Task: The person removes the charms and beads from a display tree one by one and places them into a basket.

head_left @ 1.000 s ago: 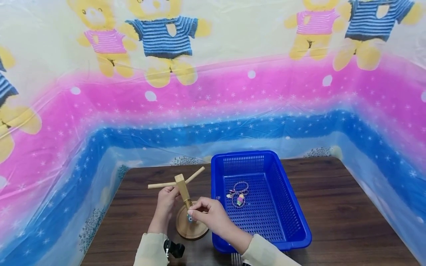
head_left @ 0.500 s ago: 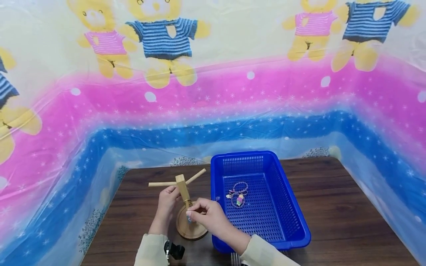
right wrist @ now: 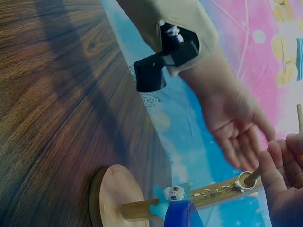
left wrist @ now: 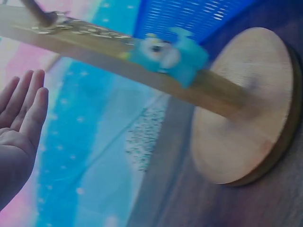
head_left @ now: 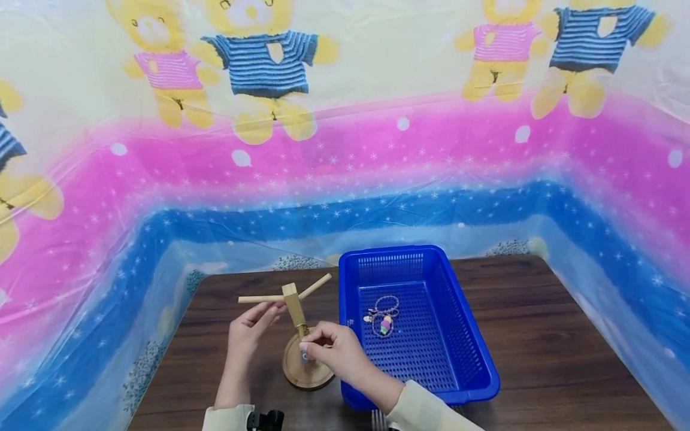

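A wooden stand (head_left: 293, 302) with a round base (head_left: 307, 383) and crosswise pegs stands left of the basket. A keychain (right wrist: 213, 190) hangs by its gold ring from the near peg (left wrist: 40, 13), its chain lying along the post. At its lower end is a light blue animal figure (left wrist: 165, 56) with a pale face. My right hand (head_left: 336, 350) has thumb and forefinger pinched at this peg's end, in front of the ring. My left hand (head_left: 248, 335) is beside the post with fingers extended, apart from it in the left wrist view, palm showing in the right wrist view.
A blue plastic basket (head_left: 474, 347) stands right of the stand, with beaded bands and a colourful charm (head_left: 386, 323) inside. Fork tines (head_left: 379, 420) show at the table's near edge. A printed bear cloth (head_left: 350, 155) hangs behind the brown table (head_left: 539, 335).
My left hand has let go of the post and moved left, its fingers straightening. My right hand stays near the peg. The view has shifted slightly.
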Demonstrator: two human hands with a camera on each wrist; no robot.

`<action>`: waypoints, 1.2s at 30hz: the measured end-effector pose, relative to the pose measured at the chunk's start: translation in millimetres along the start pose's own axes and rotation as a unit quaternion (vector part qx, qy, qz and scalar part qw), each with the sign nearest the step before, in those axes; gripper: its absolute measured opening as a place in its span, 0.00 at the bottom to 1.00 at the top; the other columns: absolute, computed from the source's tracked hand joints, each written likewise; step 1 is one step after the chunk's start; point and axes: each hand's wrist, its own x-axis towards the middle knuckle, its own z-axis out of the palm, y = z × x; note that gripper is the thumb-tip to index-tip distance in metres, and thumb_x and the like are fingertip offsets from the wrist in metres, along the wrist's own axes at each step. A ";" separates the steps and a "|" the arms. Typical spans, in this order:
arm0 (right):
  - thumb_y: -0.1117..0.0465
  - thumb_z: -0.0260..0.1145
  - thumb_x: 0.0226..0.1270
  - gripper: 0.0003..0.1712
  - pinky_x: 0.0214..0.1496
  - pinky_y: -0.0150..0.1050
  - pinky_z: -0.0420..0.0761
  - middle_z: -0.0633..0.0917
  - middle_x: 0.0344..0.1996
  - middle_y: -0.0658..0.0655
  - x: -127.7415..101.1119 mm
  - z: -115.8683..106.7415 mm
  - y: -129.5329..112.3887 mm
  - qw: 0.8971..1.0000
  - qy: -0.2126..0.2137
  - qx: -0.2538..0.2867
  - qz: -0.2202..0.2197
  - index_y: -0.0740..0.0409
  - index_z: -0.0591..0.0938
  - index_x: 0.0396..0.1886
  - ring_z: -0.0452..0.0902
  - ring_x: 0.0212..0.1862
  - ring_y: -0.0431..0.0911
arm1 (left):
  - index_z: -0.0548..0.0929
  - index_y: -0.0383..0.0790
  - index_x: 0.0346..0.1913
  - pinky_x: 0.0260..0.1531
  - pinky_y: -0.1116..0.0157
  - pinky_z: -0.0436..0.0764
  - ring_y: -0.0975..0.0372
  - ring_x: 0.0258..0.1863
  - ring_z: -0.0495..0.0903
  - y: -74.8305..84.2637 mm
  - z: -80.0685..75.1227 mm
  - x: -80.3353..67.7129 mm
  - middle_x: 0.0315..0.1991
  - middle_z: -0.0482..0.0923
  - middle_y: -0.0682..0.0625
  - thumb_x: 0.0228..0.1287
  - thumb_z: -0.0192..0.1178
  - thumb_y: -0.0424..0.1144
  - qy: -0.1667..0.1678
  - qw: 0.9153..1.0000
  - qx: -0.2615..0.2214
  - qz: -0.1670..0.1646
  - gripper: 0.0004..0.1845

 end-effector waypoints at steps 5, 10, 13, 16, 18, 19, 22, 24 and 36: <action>0.66 0.69 0.68 0.09 0.33 0.22 0.80 0.87 0.38 0.75 0.6 0.9 1.6 1.000 -0.001 0.006 -0.004 0.72 0.84 0.37 0.78 0.30 0.27 | 0.89 0.53 0.46 0.45 0.77 0.87 0.74 0.41 0.89 18.8 -6.4 -7.4 0.40 0.90 0.65 0.72 0.58 0.24 0.005 0.996 -0.064 0.059 0.18; 0.66 0.69 0.68 0.09 0.33 0.22 0.80 0.87 0.38 0.75 0.6 0.5 0.6 1.000 -0.001 0.007 0.000 0.72 0.85 0.38 0.78 0.30 0.28 | 0.90 0.47 0.44 0.44 0.75 0.89 0.71 0.41 0.90 36.2 -4.0 -7.3 0.40 0.91 0.60 0.70 0.58 0.21 0.032 0.990 -0.122 0.057 0.17; 0.66 0.69 0.68 0.09 0.33 0.22 0.80 0.87 0.38 0.74 0.4 0.3 -0.2 1.000 -0.001 0.007 0.000 0.71 0.85 0.38 0.78 0.30 0.28 | 0.90 0.48 0.43 0.44 0.74 0.89 0.69 0.42 0.91 41.3 -2.0 -6.9 0.39 0.92 0.57 0.69 0.58 0.21 0.044 0.988 -0.141 0.052 0.18; 0.66 0.69 0.69 0.09 0.33 0.22 0.80 0.87 0.37 0.74 0.2 0.2 -0.4 1.000 -0.002 0.005 0.000 0.71 0.84 0.38 0.78 0.30 0.28 | 0.91 0.47 0.42 0.43 0.74 0.89 0.68 0.43 0.91 42.9 0.0 -6.6 0.38 0.92 0.56 0.69 0.59 0.21 0.054 0.985 -0.152 0.055 0.17; 0.66 0.69 0.69 0.09 0.33 0.22 0.80 0.87 0.37 0.74 0.0 0.1 -0.4 1.000 -0.001 0.004 -0.001 0.71 0.84 0.38 0.78 0.30 0.28 | 0.91 0.47 0.42 0.43 0.74 0.89 0.68 0.42 0.91 42.6 1.1 -6.3 0.38 0.92 0.55 0.69 0.59 0.21 0.055 0.984 -0.158 0.062 0.18; 0.66 0.69 0.69 0.09 0.33 0.22 0.80 0.87 0.36 0.74 0.0 0.0 -0.4 1.000 -0.001 0.004 -0.001 0.71 0.84 0.38 0.78 0.30 0.28 | 0.91 0.47 0.41 0.43 0.74 0.90 0.68 0.42 0.91 42.2 1.7 -6.0 0.37 0.92 0.55 0.69 0.58 0.20 0.054 0.983 -0.161 0.068 0.18; 0.66 0.69 0.69 0.09 0.32 0.22 0.80 0.87 0.35 0.75 -0.1 -0.1 -0.1 1.000 -0.002 0.005 -0.002 0.71 0.84 0.38 0.78 0.30 0.28 | 0.91 0.45 0.39 0.43 0.73 0.90 0.68 0.41 0.91 40.5 2.9 -5.5 0.36 0.92 0.54 0.69 0.58 0.20 0.048 0.980 -0.174 0.083 0.18; 0.66 0.69 0.69 0.08 0.33 0.22 0.80 0.87 0.36 0.75 0.0 0.0 0.3 1.000 -0.002 0.005 -0.002 0.71 0.84 0.38 0.78 0.30 0.28 | 0.91 0.44 0.38 0.42 0.72 0.90 0.67 0.40 0.91 39.3 3.4 -5.3 0.36 0.92 0.54 0.69 0.58 0.20 0.041 0.977 -0.189 0.090 0.17; 0.67 0.68 0.69 0.09 0.33 0.22 0.81 0.86 0.34 0.76 1.1 -0.5 1.8 1.000 -0.007 0.005 -0.003 0.73 0.85 0.39 0.78 0.30 0.27 | 0.91 0.40 0.38 0.43 0.72 0.90 0.66 0.37 0.92 34.3 7.9 -3.9 0.34 0.92 0.51 0.72 0.54 0.20 0.001 0.957 -0.266 0.116 0.17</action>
